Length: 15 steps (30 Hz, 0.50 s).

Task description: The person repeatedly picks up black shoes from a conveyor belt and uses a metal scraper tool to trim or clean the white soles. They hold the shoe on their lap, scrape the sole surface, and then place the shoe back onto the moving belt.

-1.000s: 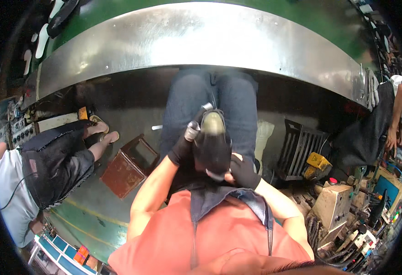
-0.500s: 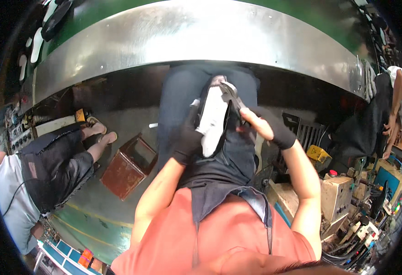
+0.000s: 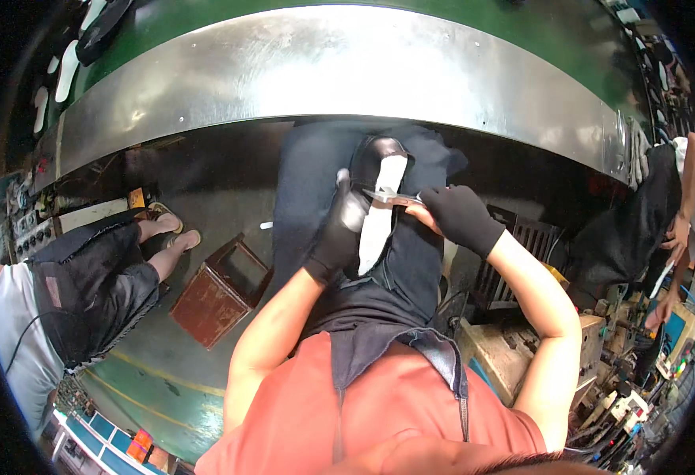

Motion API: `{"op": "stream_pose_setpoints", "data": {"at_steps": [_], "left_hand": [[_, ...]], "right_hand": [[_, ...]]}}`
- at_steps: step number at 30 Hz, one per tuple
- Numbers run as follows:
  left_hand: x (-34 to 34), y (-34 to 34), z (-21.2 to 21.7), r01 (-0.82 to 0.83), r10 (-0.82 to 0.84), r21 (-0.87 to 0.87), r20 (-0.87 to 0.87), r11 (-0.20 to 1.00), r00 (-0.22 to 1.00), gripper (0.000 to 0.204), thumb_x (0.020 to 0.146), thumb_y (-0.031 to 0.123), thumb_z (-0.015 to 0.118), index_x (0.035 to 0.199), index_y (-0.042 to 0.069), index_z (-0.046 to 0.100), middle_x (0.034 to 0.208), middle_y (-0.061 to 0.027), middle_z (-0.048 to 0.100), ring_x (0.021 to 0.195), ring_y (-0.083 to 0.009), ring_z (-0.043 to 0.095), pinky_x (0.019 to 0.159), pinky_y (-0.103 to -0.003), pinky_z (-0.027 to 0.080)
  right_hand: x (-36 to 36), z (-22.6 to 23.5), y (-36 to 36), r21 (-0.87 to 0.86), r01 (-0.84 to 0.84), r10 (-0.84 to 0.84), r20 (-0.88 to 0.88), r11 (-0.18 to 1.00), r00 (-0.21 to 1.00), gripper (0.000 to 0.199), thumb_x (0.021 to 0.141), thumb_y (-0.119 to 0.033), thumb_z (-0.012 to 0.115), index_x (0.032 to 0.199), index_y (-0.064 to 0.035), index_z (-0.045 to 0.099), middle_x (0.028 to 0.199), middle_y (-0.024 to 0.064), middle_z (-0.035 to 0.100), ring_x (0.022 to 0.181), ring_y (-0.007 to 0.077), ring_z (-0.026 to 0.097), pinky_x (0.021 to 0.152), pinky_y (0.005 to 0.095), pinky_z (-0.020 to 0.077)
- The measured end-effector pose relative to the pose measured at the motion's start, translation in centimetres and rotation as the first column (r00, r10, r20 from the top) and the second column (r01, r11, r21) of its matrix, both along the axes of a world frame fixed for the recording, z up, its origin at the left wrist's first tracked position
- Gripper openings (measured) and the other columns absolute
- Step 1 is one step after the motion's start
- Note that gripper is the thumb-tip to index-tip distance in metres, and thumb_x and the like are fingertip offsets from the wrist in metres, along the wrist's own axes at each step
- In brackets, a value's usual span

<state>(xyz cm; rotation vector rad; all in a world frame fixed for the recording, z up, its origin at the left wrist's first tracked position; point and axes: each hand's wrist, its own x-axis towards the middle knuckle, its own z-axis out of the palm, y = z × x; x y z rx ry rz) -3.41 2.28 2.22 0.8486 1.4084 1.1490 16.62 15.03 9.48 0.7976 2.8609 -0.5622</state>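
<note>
A black shoe with a long white sole-shaped face turned up lies lengthwise over my lap, toe end away from me. My left hand, in a dark glove with pale fingertips, holds its left side, thumb pointing up. From the right comes my right hand, dark-gloved with bare fingertips, closed round the handle of a metal hand tool. The tool's shiny head lies across the white face near mid-length; its exact kind is unclear. Fingers under the shoe are hidden.
A broad metal bench edge curves in front of my knees, bordering a green surface. A brown box stands on the floor at left, near a seated co-worker. Machinery crowds my right; another person's hand shows at far right.
The tool has come down from the toe end to the middle of the shoe. My right hand has turned, its gloved back now showing. The black toe is more visible.
</note>
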Motion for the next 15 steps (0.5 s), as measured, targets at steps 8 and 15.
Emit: {"op": "stream_pose_setpoints", "data": {"at_steps": [8,15], "left_hand": [[0.4,4.1,2.9,0.050,-0.165,-0.206,-0.591,0.977,0.789,0.057,0.093,0.017,0.051,0.141,-0.002,0.027,0.122,-0.0360,0.050,0.103,-0.0490,0.057,0.084,-0.048,0.049],[0.5,0.8,-3.5,-0.037,0.042,0.176,-0.027,0.984,0.999,0.098,0.077,0.023,0.075,0.147,-0.003,0.012,0.147,-0.0259,0.030,0.138,-0.0339,0.032,0.105,-0.039,0.038]], "right_hand": [[-0.9,7.8,3.6,-0.313,0.055,0.039,0.287,0.948,0.957,0.054,0.095,-0.046,0.049,0.072,0.0009,0.064,0.067,0.0201,0.063,0.062,0.0355,0.064,0.060,0.0467,0.0486],[-4.1,8.8,-2.8,-0.298,-0.182,0.007,-0.506,0.937,0.862,0.033,0.087,-0.035,0.063,0.088,-0.0018,0.059,0.083,0.0207,0.060,0.077,0.0371,0.062,0.065,0.0444,0.0489]]}}
